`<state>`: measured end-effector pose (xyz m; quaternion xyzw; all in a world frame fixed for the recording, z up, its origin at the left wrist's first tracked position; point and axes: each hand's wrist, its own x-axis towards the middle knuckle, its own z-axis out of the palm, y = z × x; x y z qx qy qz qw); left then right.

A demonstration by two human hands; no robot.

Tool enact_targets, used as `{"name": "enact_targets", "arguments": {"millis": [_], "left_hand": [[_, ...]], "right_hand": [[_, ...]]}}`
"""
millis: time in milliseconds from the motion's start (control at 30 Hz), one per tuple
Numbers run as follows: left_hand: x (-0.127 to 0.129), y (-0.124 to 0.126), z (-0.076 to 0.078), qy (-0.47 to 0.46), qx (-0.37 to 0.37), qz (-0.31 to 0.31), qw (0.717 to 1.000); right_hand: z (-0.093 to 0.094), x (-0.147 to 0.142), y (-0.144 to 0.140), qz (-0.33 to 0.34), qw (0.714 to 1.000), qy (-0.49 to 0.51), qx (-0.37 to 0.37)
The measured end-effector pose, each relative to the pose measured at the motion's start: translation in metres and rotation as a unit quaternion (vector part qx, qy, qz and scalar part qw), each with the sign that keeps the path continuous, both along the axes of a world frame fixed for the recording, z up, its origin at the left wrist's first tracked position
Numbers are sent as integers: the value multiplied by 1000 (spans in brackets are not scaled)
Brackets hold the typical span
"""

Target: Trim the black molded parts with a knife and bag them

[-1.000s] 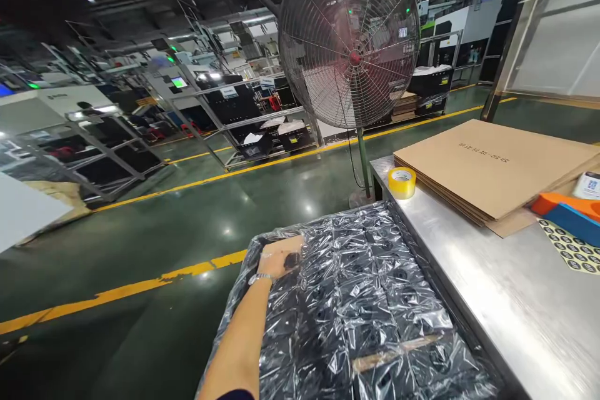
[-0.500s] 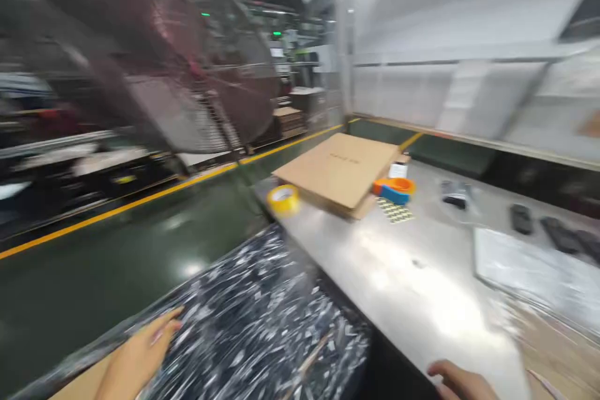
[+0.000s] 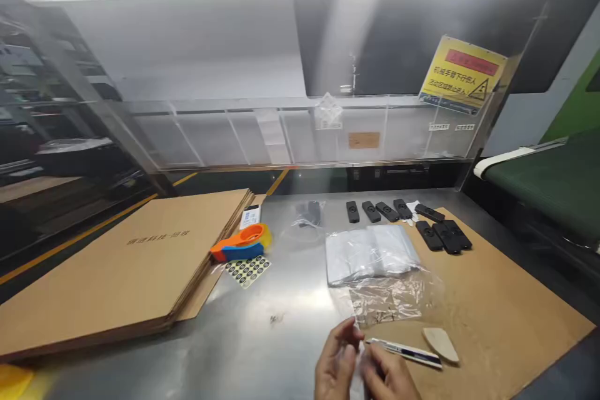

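Both hands are together at the bottom of the view, closed around thin clear plastic (image 3: 359, 381). The fingers of my left hand (image 3: 335, 359) are curled at the plastic's left side. My right hand (image 3: 387, 375) pinches at its right side, though its fingertips are partly hidden. Just beyond them lies a clear plastic bag (image 3: 389, 300) with white sheets (image 3: 370, 253) inside; whether the held plastic belongs to it, I cannot tell. A utility knife (image 3: 405, 353) lies beside my right hand, with a pale rounded piece (image 3: 440, 345) to its right.
Flat cardboard (image 3: 107, 256) is stacked at left. An orange-and-blue tape dispenser (image 3: 241, 244) stands by a sticker sheet (image 3: 247, 270). Several black devices (image 3: 445, 234) lie at the back right, some on a cardboard sheet (image 3: 506, 300). A transparent screen (image 3: 220, 137) rises behind the metal table (image 3: 281, 331).
The view has swung right, from the black plastic-wrapped bundle to the metal table. My left hand has left that bundle, and both hands are now together over the cardboard sheet.
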<state>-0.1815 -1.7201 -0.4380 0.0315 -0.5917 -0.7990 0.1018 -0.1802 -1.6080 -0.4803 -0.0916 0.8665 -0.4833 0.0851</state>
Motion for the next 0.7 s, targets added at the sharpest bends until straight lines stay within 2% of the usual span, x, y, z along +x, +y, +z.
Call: {"name": "enact_targets", "arguments": {"millis": [67,133,200,233,300,367,433,567,633,700], "left_hand": [[-14,28,-9,49,-173,2,984],[-30,49,-17,53,-294,-25,954],[-47,65,-27,1,-336,-100,936],[-57,72,-32,-34,-342,-143,928],[-76,81,-41,-101,-351,-205,908],[-92,86,-47,-143,-358,-221,896],[-103,87,-47,-154,-357,-186,903],[-105,82,-31,-100,-341,-62,933],[-101,79,-23,-73,-340,-47,936],[-96,74,-22,-60,-331,-34,941]], "right_hand": [[4,-16,40,-54,995,49,62],[9,-31,76,-102,973,57,199],[15,-45,102,-124,933,34,337],[17,-52,111,-124,916,22,380],[21,-64,120,-118,904,13,410],[22,-76,120,-116,913,14,391],[19,-89,114,-114,925,14,362],[10,-116,86,-99,961,27,258],[5,-131,69,-81,978,36,189],[0,-144,53,-57,991,36,117]]}}
